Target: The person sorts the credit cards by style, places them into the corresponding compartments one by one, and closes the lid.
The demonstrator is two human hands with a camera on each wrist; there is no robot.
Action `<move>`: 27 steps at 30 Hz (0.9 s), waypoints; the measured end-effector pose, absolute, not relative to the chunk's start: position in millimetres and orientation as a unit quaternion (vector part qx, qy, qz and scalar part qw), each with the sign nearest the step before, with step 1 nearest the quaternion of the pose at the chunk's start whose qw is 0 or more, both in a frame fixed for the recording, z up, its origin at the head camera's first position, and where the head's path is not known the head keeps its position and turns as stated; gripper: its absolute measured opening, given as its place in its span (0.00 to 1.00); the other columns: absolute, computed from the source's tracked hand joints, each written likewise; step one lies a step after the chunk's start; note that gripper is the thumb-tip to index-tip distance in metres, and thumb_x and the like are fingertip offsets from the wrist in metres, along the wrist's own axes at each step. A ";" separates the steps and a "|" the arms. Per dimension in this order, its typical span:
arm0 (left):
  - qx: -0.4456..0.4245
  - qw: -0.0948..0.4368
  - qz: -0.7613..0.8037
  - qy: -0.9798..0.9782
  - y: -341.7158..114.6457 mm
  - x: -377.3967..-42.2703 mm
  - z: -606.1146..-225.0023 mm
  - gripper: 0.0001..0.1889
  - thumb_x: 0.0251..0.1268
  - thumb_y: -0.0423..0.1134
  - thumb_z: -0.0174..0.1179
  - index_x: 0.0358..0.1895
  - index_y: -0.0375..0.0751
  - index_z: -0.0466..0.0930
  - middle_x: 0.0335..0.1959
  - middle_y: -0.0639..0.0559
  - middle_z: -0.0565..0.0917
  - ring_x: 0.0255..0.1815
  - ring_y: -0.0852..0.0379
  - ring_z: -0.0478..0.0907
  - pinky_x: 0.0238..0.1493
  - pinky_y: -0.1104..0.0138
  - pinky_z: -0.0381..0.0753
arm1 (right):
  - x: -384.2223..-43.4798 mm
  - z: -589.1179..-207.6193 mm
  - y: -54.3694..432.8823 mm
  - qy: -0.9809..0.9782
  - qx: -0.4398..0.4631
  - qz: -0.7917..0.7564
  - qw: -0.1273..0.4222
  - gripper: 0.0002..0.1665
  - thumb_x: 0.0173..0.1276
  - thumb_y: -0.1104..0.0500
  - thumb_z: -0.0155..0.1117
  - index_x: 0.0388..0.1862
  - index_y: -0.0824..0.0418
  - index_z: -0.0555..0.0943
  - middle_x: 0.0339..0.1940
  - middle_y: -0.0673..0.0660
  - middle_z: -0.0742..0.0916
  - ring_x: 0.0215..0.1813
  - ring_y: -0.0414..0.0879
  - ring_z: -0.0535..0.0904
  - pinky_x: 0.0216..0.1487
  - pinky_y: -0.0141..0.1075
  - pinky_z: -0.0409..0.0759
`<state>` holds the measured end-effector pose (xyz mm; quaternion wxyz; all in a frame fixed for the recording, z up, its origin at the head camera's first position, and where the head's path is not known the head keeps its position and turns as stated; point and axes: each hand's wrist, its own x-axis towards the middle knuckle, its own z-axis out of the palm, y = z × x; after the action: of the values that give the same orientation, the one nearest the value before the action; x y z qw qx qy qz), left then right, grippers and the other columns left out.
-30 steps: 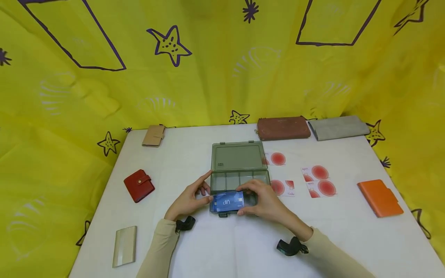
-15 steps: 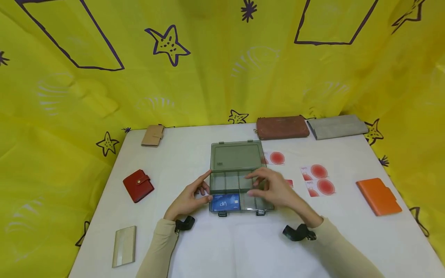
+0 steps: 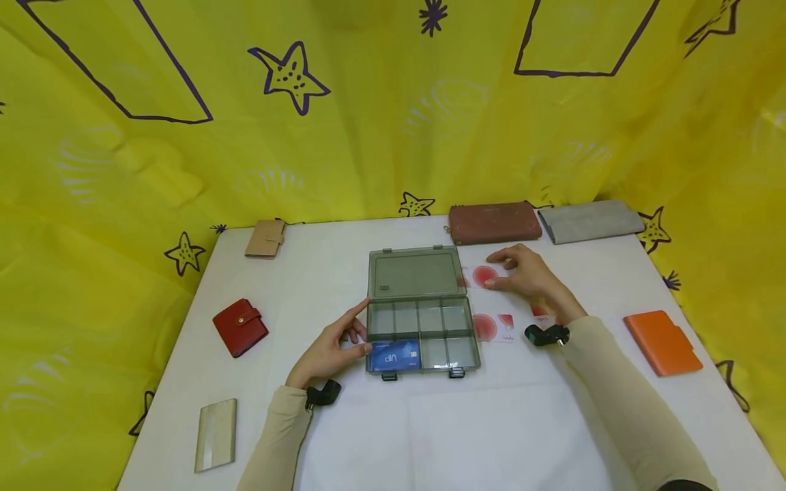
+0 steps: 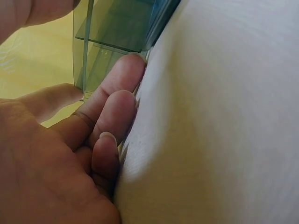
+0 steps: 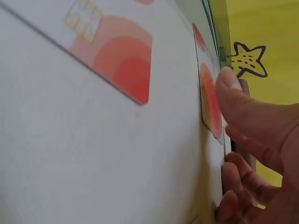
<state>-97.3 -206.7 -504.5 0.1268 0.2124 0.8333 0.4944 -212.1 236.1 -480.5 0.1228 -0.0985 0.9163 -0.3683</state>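
Note:
A translucent grey-green compartment box [image 3: 422,335] lies with its lid [image 3: 416,274] folded back. In its front left compartment is a blue card [image 3: 395,356] marked VIP. My left hand [image 3: 328,353] rests along the box's left side, thumb at the front, index finger by the hinge; the left wrist view shows the other fingers [image 4: 117,112] bent beside its wall. My right hand [image 3: 525,273] is over a white card with red circles [image 3: 485,276], partly under the lid. Its thumb [image 5: 238,100] overlaps the card in the right wrist view, and its index finger stretches past the far edge.
A similar card [image 3: 494,328] lies beside the box; others are mostly behind my right forearm. A brown wallet [image 3: 495,223] and grey wallet [image 3: 591,221] lie at the back. Orange [image 3: 662,343], red [image 3: 240,327], tan [image 3: 265,239] and beige [image 3: 215,435] card holders flank the box.
The blue card, earlier pinched by my right hand, now lies in the front left compartment. My right hand has moved back and right to the red-and-white card. The left hand stays put.

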 end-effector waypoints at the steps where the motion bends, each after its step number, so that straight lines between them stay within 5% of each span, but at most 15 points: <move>1: 0.210 0.127 0.494 0.834 -207.2 -97.3 -504.4 0.46 0.68 0.35 0.70 0.87 0.47 0.55 0.45 0.49 0.83 0.42 0.58 0.75 0.47 0.68 0.75 | -213.3 -482.5 234.4 0.919 -0.101 -0.363 0.118 0.34 0.61 0.52 0.84 0.63 0.63 0.85 0.62 0.68 0.79 0.61 0.64 0.76 0.61 0.53 0.74; 8: 0.210 0.126 0.495 0.834 -206.9 -96.8 -505.0 0.45 0.69 0.36 0.70 0.86 0.46 0.56 0.44 0.47 0.83 0.42 0.57 0.76 0.49 0.67 0.75 | -211.6 -483.5 230.4 0.931 -0.105 -0.335 0.097 0.32 0.59 0.57 0.84 0.55 0.71 0.80 0.54 0.71 0.79 0.56 0.65 0.76 0.61 0.56 0.74; 15: 0.221 0.107 0.494 0.834 -207.2 -96.0 -506.2 0.44 0.69 0.35 0.69 0.85 0.42 0.57 0.43 0.46 0.83 0.42 0.56 0.76 0.48 0.66 0.75 | -199.9 -478.2 244.2 0.922 -0.147 -0.344 0.098 0.19 0.75 0.64 0.67 0.54 0.67 0.67 0.38 0.64 0.80 0.41 0.57 0.75 0.47 0.45 0.72; 23: 0.221 0.108 0.493 0.834 -206.9 -97.2 -505.3 0.45 0.69 0.35 0.69 0.86 0.44 0.57 0.43 0.48 0.83 0.41 0.60 0.76 0.48 0.67 0.75 | -178.1 -457.5 253.2 0.860 -0.099 -0.486 0.121 0.21 0.81 0.66 0.58 0.66 0.68 0.63 0.51 0.75 0.82 0.34 0.53 0.91 0.34 0.36 0.87; 27: 0.218 0.114 0.492 0.835 -207.2 -97.1 -505.6 0.45 0.69 0.36 0.69 0.86 0.46 0.56 0.44 0.49 0.83 0.42 0.60 0.75 0.48 0.68 0.75 | -163.5 -452.7 250.7 0.820 -0.079 -0.560 0.088 0.26 0.78 0.65 0.64 0.71 0.69 0.70 0.44 0.62 0.83 0.34 0.48 0.92 0.41 0.35 0.89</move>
<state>-97.1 -207.2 -505.6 0.1141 0.2175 0.8352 0.4921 -163.5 250.7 -452.7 0.0883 -0.0791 0.8198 -0.5603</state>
